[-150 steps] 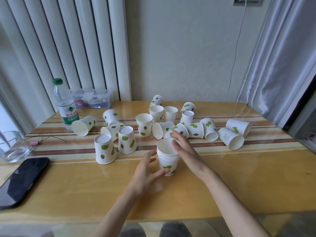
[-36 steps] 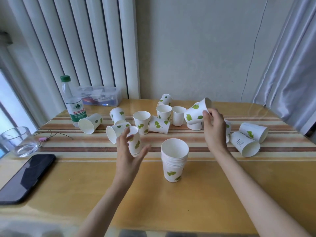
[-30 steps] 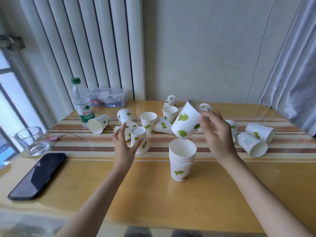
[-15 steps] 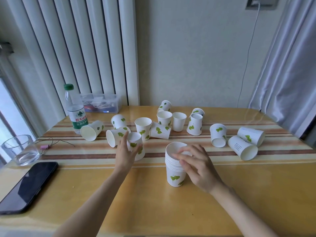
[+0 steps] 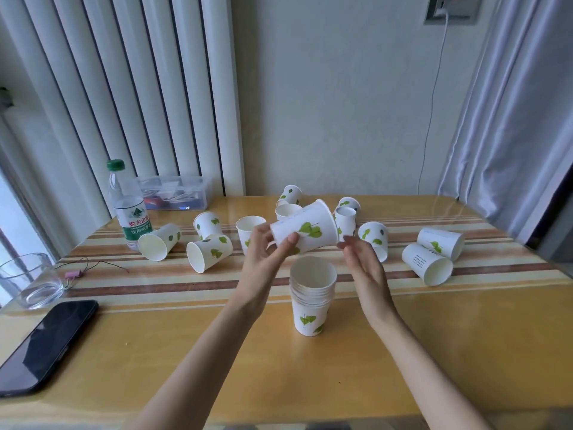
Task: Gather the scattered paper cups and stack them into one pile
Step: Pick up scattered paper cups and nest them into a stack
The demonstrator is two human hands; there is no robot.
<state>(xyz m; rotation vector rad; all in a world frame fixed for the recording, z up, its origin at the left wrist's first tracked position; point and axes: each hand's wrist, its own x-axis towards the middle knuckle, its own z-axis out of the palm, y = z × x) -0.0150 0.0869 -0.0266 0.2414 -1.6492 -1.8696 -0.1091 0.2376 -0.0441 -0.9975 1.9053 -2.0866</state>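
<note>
- A paper cup (image 5: 305, 231) w/ a green leaf is held in the air, just above the stack of cups (image 5: 312, 295). It is tipped on its side, mouth turned to the right.
- The left hand (image 5: 263, 262) is closed on that cup near its bottom end: thumb pressed on the front, other fingers curled round the back.
- The right hand (image 5: 366, 268) is spread open, fingers loose. Its fingertips (image 5: 345, 245) are right by the cup's rim; whether they touch it can't be told. Nothing is held in it.
- The stack is stood upright on the table (image 5: 434, 352), mouth up, between the two wrists. Several rims can be seen packed close near its top.
- Left of the stack, two cups lying on their sides (image 5: 186, 246) are seen w/ mouths turned to the front, and an upright cup (image 5: 248, 228) is partly hidden behind the left hand.
- Behind the stack, more cups (image 5: 345, 215) are grouped by the far edge.
- Right of the stack, one cup upside down (image 5: 375, 242) is seen, then two tipped cups (image 5: 434, 256) farther out, just beside each other.
- Far left of the stack: a water bottle (image 5: 128, 209), a glass bowl (image 5: 29, 280) and a black phone (image 5: 43, 342).
</note>
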